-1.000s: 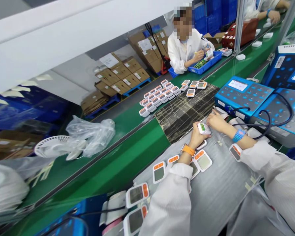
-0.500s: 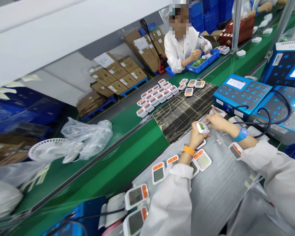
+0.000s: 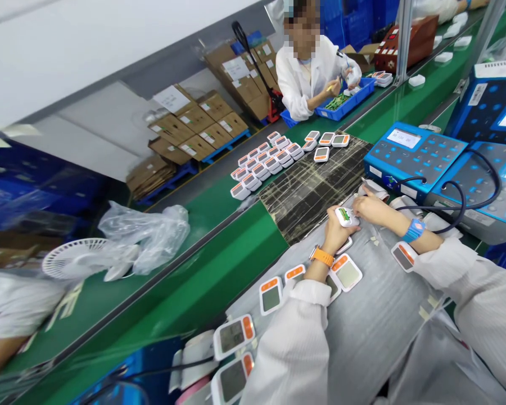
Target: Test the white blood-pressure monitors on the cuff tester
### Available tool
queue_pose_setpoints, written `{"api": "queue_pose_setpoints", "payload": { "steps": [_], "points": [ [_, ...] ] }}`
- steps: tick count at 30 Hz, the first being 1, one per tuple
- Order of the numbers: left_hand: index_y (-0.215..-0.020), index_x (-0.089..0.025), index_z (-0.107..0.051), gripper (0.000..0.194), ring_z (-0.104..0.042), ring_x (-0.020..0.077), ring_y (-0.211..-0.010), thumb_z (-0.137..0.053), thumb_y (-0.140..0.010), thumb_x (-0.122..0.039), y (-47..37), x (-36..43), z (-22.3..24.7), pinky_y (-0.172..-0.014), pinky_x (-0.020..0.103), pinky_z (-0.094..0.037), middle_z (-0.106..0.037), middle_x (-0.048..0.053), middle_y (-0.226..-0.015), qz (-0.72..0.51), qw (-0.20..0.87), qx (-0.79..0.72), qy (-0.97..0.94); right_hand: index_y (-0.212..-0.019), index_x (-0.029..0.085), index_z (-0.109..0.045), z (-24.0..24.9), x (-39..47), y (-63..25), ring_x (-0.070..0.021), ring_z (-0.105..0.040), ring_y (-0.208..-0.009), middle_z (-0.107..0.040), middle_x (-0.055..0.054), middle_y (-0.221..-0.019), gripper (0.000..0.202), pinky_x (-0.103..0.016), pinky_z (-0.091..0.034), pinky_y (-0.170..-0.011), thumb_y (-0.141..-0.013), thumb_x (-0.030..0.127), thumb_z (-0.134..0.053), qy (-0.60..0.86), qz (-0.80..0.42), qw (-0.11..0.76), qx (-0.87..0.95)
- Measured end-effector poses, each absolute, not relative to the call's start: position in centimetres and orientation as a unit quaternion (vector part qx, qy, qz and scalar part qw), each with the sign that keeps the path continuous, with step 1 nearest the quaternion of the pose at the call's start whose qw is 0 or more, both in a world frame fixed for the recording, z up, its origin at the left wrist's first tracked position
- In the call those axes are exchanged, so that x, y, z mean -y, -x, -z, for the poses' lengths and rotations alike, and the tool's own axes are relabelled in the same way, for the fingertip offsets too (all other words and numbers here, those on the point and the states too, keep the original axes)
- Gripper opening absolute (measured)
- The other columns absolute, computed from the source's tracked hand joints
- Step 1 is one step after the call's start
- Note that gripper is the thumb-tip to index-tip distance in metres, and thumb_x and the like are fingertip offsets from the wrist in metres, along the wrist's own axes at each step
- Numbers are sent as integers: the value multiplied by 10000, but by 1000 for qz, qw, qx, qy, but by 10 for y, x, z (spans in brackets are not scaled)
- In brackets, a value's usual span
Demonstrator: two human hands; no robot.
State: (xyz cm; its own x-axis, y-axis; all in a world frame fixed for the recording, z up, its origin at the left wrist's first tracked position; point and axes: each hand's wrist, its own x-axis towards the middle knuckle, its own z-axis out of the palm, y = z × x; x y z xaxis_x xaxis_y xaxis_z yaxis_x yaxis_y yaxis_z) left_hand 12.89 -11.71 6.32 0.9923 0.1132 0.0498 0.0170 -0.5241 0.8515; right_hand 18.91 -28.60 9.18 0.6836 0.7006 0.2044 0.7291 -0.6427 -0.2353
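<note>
In my left hand [image 3: 333, 232] is a small white blood pressure monitor [image 3: 344, 216], back side up, its battery compartment uncovered with green batteries inside. My right hand [image 3: 370, 207] is at the monitor's right edge, fingers bent together; what they pinch is hidden. A light grey cuff [image 3: 376, 190] lies just beyond that hand. Near my left wrist, a monitor with an orange button strip [image 3: 346, 273] lies screen up on the grey mat [image 3: 362, 326], with others partly under my arm. Another monitor [image 3: 403, 257] rests beside my right forearm.
Blue test boxes [image 3: 413, 154] with black cables stand at the right. Rows of monitors [image 3: 263, 160] sit on the green bench beyond the dark board [image 3: 312, 185]. A co-worker [image 3: 306, 79] handles parts over a blue tray [image 3: 346, 104]. A white fan [image 3: 80, 256] stands left.
My right fingers have shifted slightly at the monitor's edge; my left hand keeps its hold. Another person's forearm has appeared at the lower left. The view has tilted a little.
</note>
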Motion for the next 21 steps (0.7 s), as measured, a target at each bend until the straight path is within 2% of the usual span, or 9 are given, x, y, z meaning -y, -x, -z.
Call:
{"api": "queue_pose_setpoints", "payload": {
  "steps": [3, 7, 15, 18, 21],
  "points": [
    [-1166, -229, -381, 903, -658, 259, -968, -964, -477, -181, -129, 117, -62, -855, 383, -496, -602, 24, -1041, -48, 482, -32, -874, -854, 121, -737, -98, 289, -190, -254, -660, -1027, -754, -122, -959, 251, -556, -120, -1222, -908, 53, -502, 894, 2, 130, 429],
    [-1166, -226, -377, 910, -651, 258, -973, -966, -474, -186, -129, 117, -63, -837, 367, -489, -602, 36, -1072, -52, 479, -32, -876, -937, 121, -738, -105, 291, -190, -291, -660, -1088, -752, -138, -1014, 209, -603, -92, -1215, -921, 97, -531, 892, -46, 128, 431],
    [-1192, -227, -371, 886, -654, 260, -926, -957, -528, -243, -126, 120, -66, -807, 367, -494, -608, 32, -1047, -42, 447, -39, -893, -1041, 70, -717, -111, 280, -181, -322, -654, -1045, -731, -195, -1014, 252, -595, -186, -1174, -839, 63, -567, 893, -36, 46, 446],
    [-1212, -222, -364, 879, -659, 274, -931, -952, -560, -271, -125, 124, -68, -804, 372, -496, -616, 55, -1068, -42, 429, -43, -901, -1028, 74, -720, -110, 281, -182, -316, -662, -1032, -733, -184, -1010, 250, -585, -203, -1175, -835, 56, -562, 890, -44, 55, 450],
    [-1228, -219, -361, 884, -663, 291, -974, -950, -569, -265, -125, 127, -71, -831, 382, -495, -620, 77, -1109, -38, 408, -49, -911, -954, 118, -735, -112, 288, -188, -303, -652, -1101, -741, -159, -1045, 220, -566, -202, -1188, -861, 63, -542, 887, -56, 93, 449]
  ]
}}
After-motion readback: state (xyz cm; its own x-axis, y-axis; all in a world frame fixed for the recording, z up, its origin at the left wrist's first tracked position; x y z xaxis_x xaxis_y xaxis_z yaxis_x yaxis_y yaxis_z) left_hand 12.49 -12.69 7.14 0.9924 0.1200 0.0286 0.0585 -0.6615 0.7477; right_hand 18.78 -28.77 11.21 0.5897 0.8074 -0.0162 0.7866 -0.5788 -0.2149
